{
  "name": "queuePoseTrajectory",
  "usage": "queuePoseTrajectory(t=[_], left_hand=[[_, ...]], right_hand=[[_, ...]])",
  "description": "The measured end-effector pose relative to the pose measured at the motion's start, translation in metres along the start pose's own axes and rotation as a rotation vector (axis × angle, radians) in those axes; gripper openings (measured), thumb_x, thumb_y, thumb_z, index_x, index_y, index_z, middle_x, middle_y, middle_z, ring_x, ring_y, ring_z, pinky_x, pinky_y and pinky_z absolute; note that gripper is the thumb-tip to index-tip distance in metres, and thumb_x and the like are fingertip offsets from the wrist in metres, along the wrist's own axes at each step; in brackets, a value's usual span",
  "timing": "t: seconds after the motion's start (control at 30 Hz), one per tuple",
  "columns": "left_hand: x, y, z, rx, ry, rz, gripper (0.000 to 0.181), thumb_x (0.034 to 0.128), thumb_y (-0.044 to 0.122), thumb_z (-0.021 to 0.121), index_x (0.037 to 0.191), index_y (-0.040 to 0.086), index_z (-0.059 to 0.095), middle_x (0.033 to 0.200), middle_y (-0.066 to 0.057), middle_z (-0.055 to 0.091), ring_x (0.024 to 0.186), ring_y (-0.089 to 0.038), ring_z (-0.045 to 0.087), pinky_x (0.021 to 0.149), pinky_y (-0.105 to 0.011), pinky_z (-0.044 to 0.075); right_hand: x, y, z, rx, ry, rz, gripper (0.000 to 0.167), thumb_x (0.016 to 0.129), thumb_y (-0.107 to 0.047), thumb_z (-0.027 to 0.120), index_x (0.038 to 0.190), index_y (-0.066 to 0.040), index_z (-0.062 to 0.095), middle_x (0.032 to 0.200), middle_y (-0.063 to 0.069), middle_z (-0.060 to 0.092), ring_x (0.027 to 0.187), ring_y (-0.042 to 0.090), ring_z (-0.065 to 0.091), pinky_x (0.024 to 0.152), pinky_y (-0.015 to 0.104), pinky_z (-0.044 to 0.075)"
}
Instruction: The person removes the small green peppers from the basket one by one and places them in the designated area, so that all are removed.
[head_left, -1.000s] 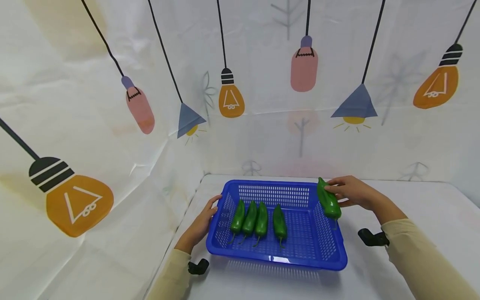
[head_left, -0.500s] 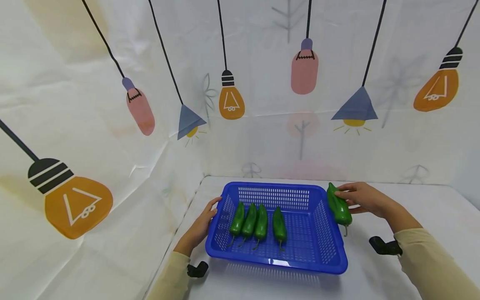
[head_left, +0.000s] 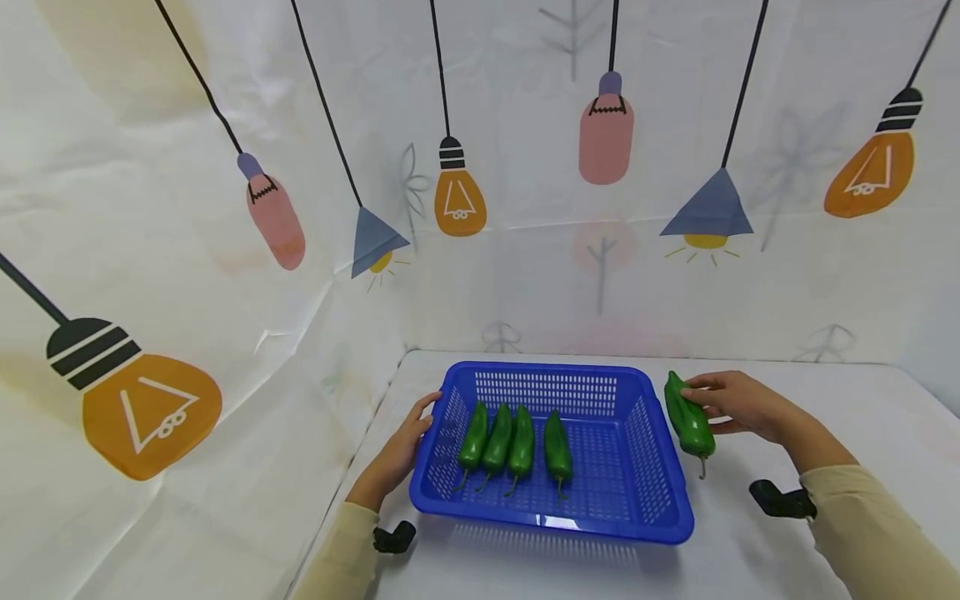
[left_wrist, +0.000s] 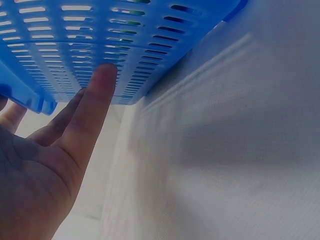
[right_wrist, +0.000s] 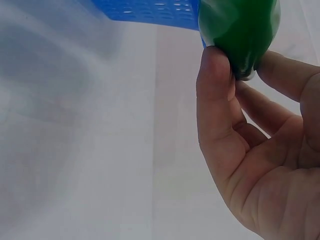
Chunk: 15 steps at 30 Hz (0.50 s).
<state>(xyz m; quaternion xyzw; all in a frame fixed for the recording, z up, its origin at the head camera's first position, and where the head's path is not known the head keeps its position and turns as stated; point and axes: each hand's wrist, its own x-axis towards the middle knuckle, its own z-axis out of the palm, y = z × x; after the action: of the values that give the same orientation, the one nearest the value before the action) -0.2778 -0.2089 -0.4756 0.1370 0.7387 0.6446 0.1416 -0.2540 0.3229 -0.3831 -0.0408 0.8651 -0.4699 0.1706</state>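
A long green chili pepper (head_left: 688, 417) hangs stem-down just outside the right side of a blue plastic basket (head_left: 487, 512). My right hand (head_left: 742, 407) pinches it between thumb and fingers, as the right wrist view also shows. Several more green peppers (head_left: 521, 442) lie in the basket, three close together at the left and one apart near the middle. My left hand (head_left: 401, 446) is at the basket's left side. In the left wrist view its fingers (left_wrist: 87, 115) are extended, one tip against the slotted outer wall.
The basket stands on a white-covered table (head_left: 817, 400). White sheets printed with hanging lamps (head_left: 708, 208) rise behind and to the left. Black wrist devices (head_left: 782, 500) are strapped at both sleeves.
My right hand has carried the held pepper to the right, from over the basket's right rim to outside it. The left hand and the basket have stayed nearly in place.
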Motion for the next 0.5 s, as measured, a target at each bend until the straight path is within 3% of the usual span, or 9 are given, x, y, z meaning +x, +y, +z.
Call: queuePoseTrajectory(t=[0.5], left_hand=[[-0.001,0.000,0.000,-0.019,-0.002,0.007,0.049,0.1119,0.031,0.026,0.160,0.024,0.021,0.152,-0.022,0.036,0.110,-0.031,0.059,0.086,-0.039,0.053]], right_hand=[[-0.002,0.027,0.002,0.035,0.025,0.063,0.059,0.107,-0.027,0.051,0.141,0.020,0.039,0.111,0.016,0.067,0.100,0.028,0.067,0.085,0.049,0.056]])
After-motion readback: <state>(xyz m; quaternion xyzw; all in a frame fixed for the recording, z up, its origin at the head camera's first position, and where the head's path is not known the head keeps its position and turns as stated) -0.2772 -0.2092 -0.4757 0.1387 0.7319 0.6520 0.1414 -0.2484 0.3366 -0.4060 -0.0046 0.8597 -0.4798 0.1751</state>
